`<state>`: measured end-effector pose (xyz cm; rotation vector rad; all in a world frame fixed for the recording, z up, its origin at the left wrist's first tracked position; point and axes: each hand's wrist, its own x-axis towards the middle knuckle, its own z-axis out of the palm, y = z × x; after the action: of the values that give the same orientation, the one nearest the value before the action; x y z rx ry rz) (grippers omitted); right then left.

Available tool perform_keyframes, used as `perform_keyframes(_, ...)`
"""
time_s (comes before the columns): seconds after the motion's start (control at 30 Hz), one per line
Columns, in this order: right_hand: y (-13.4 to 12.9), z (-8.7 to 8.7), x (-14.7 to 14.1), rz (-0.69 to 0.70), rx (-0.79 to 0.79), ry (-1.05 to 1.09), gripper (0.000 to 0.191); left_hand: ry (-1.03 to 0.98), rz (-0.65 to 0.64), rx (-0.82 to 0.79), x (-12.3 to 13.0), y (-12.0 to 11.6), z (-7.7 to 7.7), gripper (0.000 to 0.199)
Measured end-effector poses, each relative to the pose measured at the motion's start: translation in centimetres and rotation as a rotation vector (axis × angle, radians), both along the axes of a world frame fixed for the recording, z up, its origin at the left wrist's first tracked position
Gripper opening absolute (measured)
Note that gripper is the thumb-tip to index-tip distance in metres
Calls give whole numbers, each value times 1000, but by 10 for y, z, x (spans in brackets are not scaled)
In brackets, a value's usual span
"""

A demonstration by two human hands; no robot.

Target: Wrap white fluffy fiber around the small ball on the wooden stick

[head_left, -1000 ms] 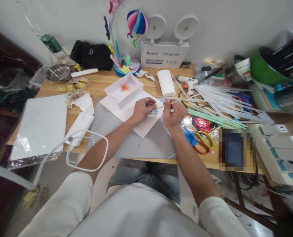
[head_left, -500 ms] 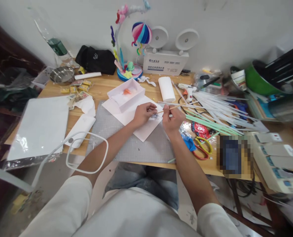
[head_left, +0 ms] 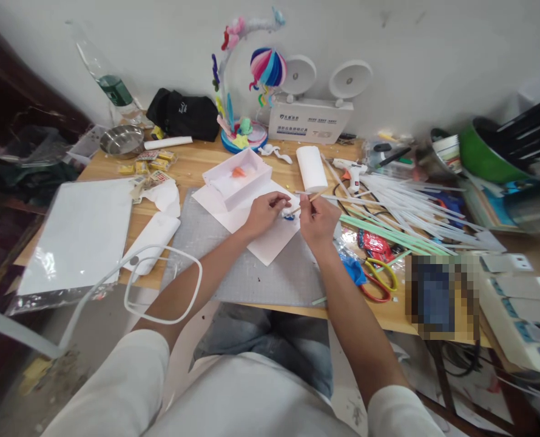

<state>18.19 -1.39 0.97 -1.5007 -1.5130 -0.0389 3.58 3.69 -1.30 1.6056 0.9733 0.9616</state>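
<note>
Table (head_left: 388, 312): wooden, partly masked by a pixelated patch, lower right of the frame.
Right hand (head_left: 318, 220): fingers curled, palm hidden, grip closed on the stick.
Left hand (head_left: 266, 213): fingers bent inward; grip narrow, contact unclear.
Thin stick (head_left: 316, 196): centre, partly hidden, slanting lower left to upper right.
Blue-and-white piece (head_left: 289, 215): near its lower end, indistinct.

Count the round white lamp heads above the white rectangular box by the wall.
2. The left lamp head is partly behind the pink-and-blue striped ball; the right lamp head is above the right part of the box.
</note>
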Motion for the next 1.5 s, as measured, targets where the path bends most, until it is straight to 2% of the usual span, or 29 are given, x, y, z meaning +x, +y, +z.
perform_keyframes(0.07, 1, 1, -1, 15, 8, -11, 43, 80, 26, 112, -3, -2, 8, 22)
perform_keyframes(0.17, 2, 0, -1, 17, -16, 3, 45, 224, 122, 305, -25, 2, 33, 27)
perform_keyframes(0.27, 0, -2, 1, 2, -56, 67, 46, 366, 249, 387, -68, 20, 64, 29)
perform_keyframes(0.33, -4, -2, 2, -27, -14, 85, 47, 512, 288, 393, -100, 36, 81, 27)
perform_keyframes(0.43, -10, 1, 2, -90, 108, 81, 49, 753, 252, 409, -133, 63, 93, 24)
perform_keyframes(0.5, -12, 2, 2, -119, 152, 78, 50, 857, 189, 436, -139, 80, 89, 24)
perform_keyframes(0.63, -12, 0, 0, -92, 141, 65, 49, 931, 2, 441, -122, 105, 71, 22)
perform_keyframes(0.73, -10, -4, 0, -91, 89, 149, 49, 882, -9, 387, -113, 112, 63, 18)
perform_keyframes(0.8, -9, -5, 0, -109, 49, 213, 48, 819, -2, 344, -115, 114, 66, 15)
perform_keyframes(0.87, -10, -5, 0, -113, 53, 170, 46, 821, -43, 316, -121, 113, 73, 13)
perform_keyframes(1.0, -14, -1, -2, -57, 140, -68, 43, 1033, -181, 285, -133, 111, 86, 6)
perform_keyframes(1.07, -16, 0, -2, -51, 180, -105, 41, 1126, -164, 290, -133, 110, 85, 2)
perform_keyframes(1.2, -17, 1, -3, -86, 218, -72, 41, 1221, 26, 328, -126, 107, 73, 20)
perform_keyframes(1.3, -16, 1, -3, -90, 191, -28, 42, 1264, 6, 318, -119, 102, 64, 24)
perform_keyframes(1.4, -16, 1, -3, -92, 176, -32, 44, 1221, -3, 308, -118, 99, 61, 18)
perform_keyframes(1.5, -15, 1, -2, -109, 182, -46, 46, 1089, 67, 314, -122, 99, 65, 12)
